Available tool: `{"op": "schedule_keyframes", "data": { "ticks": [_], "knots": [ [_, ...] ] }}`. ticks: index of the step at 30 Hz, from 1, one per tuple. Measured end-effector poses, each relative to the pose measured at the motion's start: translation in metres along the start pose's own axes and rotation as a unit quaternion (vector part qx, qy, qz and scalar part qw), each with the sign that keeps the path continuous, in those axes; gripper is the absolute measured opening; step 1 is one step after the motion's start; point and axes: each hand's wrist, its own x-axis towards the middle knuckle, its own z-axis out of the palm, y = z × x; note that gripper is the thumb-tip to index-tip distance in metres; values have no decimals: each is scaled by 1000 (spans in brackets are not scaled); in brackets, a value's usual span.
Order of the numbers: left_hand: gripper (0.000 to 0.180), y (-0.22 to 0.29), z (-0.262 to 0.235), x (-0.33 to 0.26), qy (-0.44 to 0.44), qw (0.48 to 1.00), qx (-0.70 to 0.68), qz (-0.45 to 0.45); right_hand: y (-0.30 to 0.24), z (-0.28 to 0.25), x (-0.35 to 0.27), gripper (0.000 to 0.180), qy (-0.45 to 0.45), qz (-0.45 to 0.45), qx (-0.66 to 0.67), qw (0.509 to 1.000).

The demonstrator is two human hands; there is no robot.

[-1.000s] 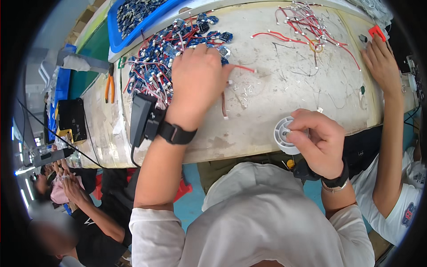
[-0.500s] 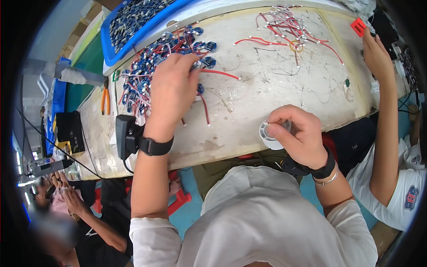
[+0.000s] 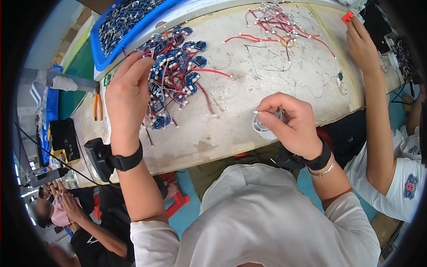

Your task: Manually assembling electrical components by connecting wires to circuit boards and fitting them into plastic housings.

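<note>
White reel point(image 3: 263, 128) under right hand point(image 3: 291, 122) grip.

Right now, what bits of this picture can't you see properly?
- Head view: whatever the right hand pinches is too small to name.
- The white round thing is mostly hidden behind that hand.
- The blue tray is cut off by the top edge.
- Parts of the pile of small blue boards with red wires lie hidden under the left hand.
</note>
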Motion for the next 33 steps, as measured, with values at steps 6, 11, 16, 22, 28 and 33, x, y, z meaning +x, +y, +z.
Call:
{"op": "schedule_keyframes", "data": {
  "ticks": [6,11,16,22,28,33],
  "knots": [
    [25,69,-28,-29,-89,676,-694,-231,3,-2,1,7,-13,57,110,992],
    [23,109,-1,-60,-148,540,-746,-361,1,1,0,8,-53,67,144,986],
    [27,121,8,-61,-112,535,-741,-389,-4,-3,-2,5,-93,80,143,982],
    [25,120,6,-66,-143,581,-732,-325,-11,-2,-3,6,-123,77,105,984],
    [21,128,-4,-62,-121,658,-660,-341,-16,-4,-5,5,-117,25,32,992],
    [19,124,-15,-54,-148,847,-475,-185,-23,-3,-10,5,-101,-5,-9,995]
  ]
}}
